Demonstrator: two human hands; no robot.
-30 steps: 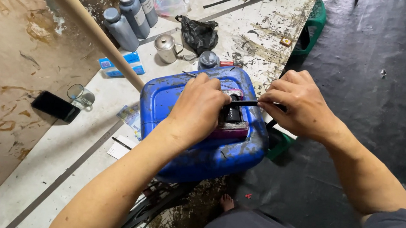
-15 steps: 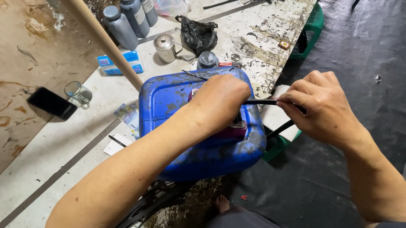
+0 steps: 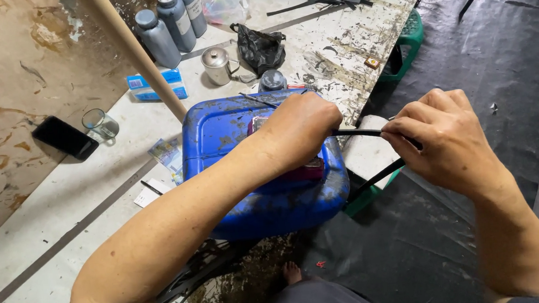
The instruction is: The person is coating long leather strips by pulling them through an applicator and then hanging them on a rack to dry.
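Your left hand rests fisted on top of the blue jerrycan, fingers curled down tight over one end of a thin black strip. The strip runs nearly level from that fist out to your right, long axis left to right across the can's edge, into your right hand. There the fingers are bunched together, pinching the strip, and a second length of it drops back down and to the left from under that hand, toward the can's lower corner.

The jerrycan lies on its side at the edge of the white bench; what it holds cannot be seen. Under your left hand a small pink-edged block sits on the can.

Farther back on the bench stand three grey bottles with caps on, a small lidded metal pot, and a clear glass that looks empty, beside a black phone. A crumpled black bag lies near the pot.
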